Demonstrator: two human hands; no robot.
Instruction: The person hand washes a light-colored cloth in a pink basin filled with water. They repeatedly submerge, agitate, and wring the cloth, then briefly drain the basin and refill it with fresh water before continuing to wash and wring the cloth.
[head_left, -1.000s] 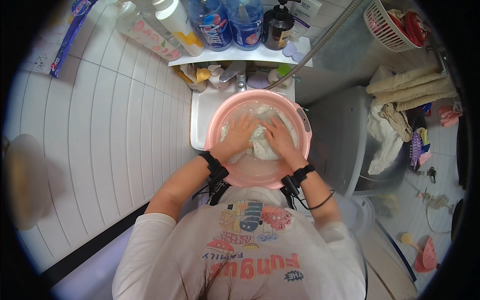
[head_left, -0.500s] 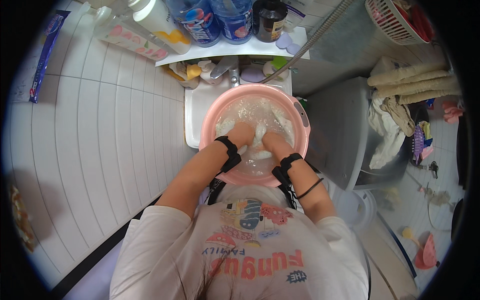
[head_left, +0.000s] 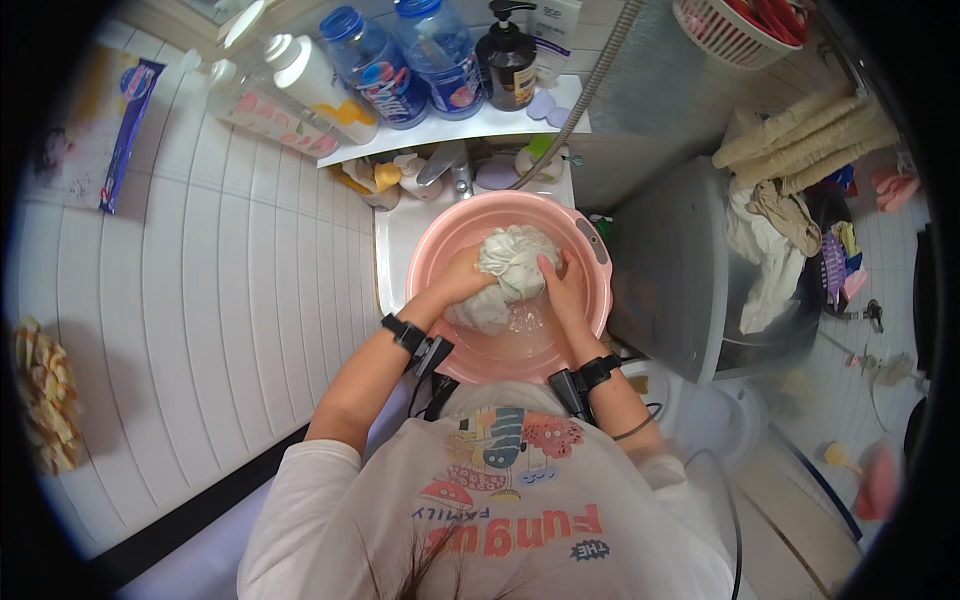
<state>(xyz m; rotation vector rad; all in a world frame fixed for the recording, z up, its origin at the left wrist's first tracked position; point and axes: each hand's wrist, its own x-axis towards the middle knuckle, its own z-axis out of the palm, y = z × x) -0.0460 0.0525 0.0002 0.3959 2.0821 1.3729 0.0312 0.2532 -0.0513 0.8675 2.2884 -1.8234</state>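
Inside the round pink plastic basin (head_left: 421,255), the left hand (head_left: 468,275) has its fingers curled around one side of a bunched wet white fabric cloth (head_left: 518,262); the right hand (head_left: 567,290) grips the other side. The cloth looks soaked and gathered, its looser part toward the basin's near-left wall, but it is not yet out of the basin, where cloudy water (head_left: 530,330) lies.

A white glossy sink (head_left: 392,270) shows left of the basin, which covers most of it. Beyond the basin's far rim stand a silver metal faucet (head_left: 460,178) and, rightward, a grey ribbed hose (head_left: 590,95). Right of the basin, a grey box-shaped appliance (head_left: 665,270) limits elbow room.
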